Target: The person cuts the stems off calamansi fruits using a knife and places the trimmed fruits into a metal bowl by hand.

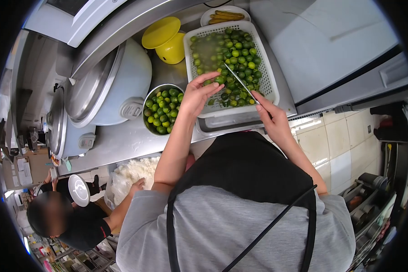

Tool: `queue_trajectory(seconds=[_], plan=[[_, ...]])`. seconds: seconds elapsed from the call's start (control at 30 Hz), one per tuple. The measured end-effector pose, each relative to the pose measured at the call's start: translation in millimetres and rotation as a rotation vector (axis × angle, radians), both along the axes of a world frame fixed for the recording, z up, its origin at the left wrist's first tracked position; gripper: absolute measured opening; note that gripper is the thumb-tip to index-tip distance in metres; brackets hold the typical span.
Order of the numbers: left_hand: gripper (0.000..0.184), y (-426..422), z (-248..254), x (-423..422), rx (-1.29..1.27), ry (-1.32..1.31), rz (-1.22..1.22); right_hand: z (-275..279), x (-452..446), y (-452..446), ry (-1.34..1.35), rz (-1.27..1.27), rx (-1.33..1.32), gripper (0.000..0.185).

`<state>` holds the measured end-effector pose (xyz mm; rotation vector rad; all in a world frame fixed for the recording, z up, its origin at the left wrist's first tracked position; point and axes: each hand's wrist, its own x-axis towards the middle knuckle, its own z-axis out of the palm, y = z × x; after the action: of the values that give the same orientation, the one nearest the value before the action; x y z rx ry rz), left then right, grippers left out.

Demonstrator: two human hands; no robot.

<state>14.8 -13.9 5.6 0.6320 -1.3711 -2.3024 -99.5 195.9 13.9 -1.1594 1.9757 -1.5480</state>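
Note:
Between the thumb and fingertips of my left hand point(198, 96) is a small green lime point(220, 80), held above a white perforated basket point(265, 56). My right hand point(274, 121) grips a knife point(241, 82) by its handle, the thin blade slanting up and left over the fruit. The blade's tip is near the held lime, apart from my left fingers. Many small limes point(242, 52) lie in the basket, some yellowish. Left of my left forearm, a round metal pot point(146, 121) is filled with more limes point(163, 110).
The basket rests in a metal tray point(208, 129) on a steel counter point(122, 140). Behind are a yellow container point(170, 52) and a plate with brown strips point(225, 17). Large rice cookers point(131, 77) stand left. At lower left, a co-worker point(84, 229) reaches into a bag of white shreds point(136, 174).

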Motion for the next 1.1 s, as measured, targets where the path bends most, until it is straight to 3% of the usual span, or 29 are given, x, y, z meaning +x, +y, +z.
queue_trajectory(seconds=[0.4,0.47,0.67,0.73,0.83,1.0,1.1], plan=[[0.021,4,9,7,-0.112,0.069,0.155,6,10,-8,0.034,0.123,0.044,0.032],[0.023,7,7,5,-0.247,-0.006,0.176,8,8,-9,0.067,0.117,0.090,0.032],[0.024,41,13,0,-0.316,-0.050,-0.061,-4,-1,-24,0.095,-0.004,0.079,0.031],[0.025,34,12,0,-0.298,-0.052,-0.034,4,0,-21,0.067,0.024,0.063,0.031],[0.027,7,5,0,-0.382,-0.007,0.217,6,7,-10,0.012,0.083,0.051,0.031],[0.024,3,12,4,-0.342,-0.046,0.259,5,11,-7,0.030,0.120,0.050,0.031],[0.024,11,12,1,-0.451,0.003,0.247,12,10,-16,0.049,0.121,0.093,0.031]])
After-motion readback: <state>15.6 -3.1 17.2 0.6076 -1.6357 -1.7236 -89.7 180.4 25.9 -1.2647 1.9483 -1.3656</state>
